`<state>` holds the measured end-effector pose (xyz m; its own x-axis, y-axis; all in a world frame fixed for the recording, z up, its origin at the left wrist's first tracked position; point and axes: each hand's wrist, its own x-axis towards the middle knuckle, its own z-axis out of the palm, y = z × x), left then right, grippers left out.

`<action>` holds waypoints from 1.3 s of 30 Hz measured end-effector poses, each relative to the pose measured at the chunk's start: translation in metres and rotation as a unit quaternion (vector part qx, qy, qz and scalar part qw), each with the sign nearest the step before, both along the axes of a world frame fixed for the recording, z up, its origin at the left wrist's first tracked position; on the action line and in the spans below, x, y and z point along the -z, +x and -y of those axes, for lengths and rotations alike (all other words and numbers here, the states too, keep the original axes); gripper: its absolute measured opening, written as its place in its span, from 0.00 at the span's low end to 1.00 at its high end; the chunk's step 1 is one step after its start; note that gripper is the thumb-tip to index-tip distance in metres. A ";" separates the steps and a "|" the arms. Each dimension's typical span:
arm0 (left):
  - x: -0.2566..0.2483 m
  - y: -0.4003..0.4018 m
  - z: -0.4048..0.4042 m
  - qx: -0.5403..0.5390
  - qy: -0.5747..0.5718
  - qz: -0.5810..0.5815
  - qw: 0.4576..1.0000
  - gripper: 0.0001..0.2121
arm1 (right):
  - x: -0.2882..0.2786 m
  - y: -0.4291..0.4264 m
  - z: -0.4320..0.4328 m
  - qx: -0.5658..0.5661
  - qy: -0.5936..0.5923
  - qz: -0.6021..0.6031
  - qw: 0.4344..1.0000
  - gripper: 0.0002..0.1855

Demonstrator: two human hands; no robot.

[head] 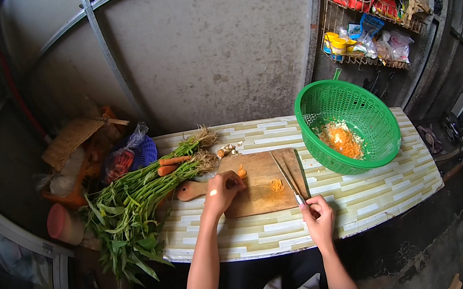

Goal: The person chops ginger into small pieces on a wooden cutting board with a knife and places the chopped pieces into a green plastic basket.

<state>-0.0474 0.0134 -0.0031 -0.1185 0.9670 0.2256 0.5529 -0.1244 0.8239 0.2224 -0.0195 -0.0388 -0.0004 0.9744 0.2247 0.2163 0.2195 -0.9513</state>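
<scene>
My right hand (319, 216) grips the handle of a kitchen knife (285, 175). Its blade points away from me, over the right part of a wooden cutting board (255, 170). Left of the blade lies a small heap of chopped orange vegetable, probably carrot (277, 185). My left hand (226, 190) is at the board's left side, beside its handle (191, 191), with the fingers curled. Whether anything is between those fingers is hidden. Small orange pieces (242, 171) lie just beyond the fingertips.
Leafy greens with roots (144, 193) spread over the table's left side, with two carrots (168, 169) on them. Pale root pieces (227, 149) lie behind the board. A green plastic colander (343, 94) at right holds chopped orange and pale bits. Wire shelves (340, 16) hang above.
</scene>
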 end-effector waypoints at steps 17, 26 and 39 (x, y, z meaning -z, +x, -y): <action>0.023 0.006 -0.034 -0.127 0.121 -0.070 0.982 0.08 | 0.001 0.002 0.000 -0.005 0.011 0.004 1.000 0.10; 0.013 0.013 -0.033 -0.143 0.077 -0.120 0.979 0.09 | 0.002 0.002 0.000 -0.003 0.001 0.009 1.000 0.10; 0.019 0.013 -0.035 -0.160 0.083 -0.134 0.974 0.06 | 0.001 0.002 0.000 -0.007 0.001 -0.001 1.000 0.09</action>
